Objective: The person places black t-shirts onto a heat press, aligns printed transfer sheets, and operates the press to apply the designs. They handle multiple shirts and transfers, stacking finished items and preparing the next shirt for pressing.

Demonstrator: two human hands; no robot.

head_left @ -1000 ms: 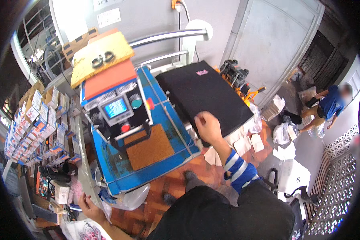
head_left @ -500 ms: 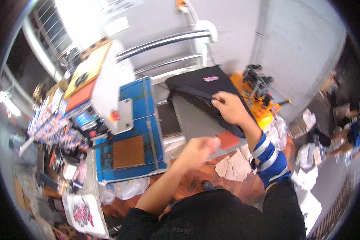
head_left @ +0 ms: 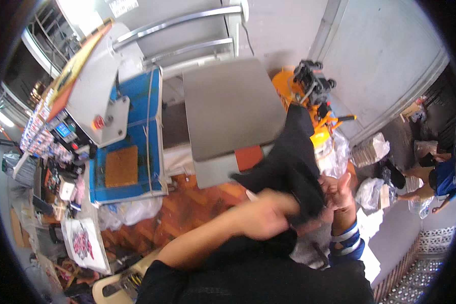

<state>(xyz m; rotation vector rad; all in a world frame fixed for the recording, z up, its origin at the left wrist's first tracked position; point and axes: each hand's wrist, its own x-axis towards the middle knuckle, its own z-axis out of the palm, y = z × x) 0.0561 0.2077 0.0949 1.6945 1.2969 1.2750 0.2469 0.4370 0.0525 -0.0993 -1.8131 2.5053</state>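
A black cloth garment (head_left: 291, 157) hangs in folds in the air before me, off the near right corner of the grey press plate (head_left: 233, 106). My left hand (head_left: 268, 215), smeared by motion, is closed at the garment's lower edge. Just right of the cloth is my right hand (head_left: 338, 195), palm turned up and thumb stretched out. Its fingers are apart and touch or lie close to the fabric; the cloth partly covers them. A red-brown pad (head_left: 249, 158) rests at the plate's near edge.
Left of the plate stands a blue press bed (head_left: 147, 147) with a brown square pad (head_left: 121, 166) and a control box (head_left: 66, 133). Orange equipment (head_left: 316, 126) is behind the garment. Plastic bags (head_left: 370, 192) lie at right, near another person's arm (head_left: 415, 195).
The black garment has come off the grey plate and moved toward me and to the right. Both hands have drawn back nearer my body. My view has shifted.
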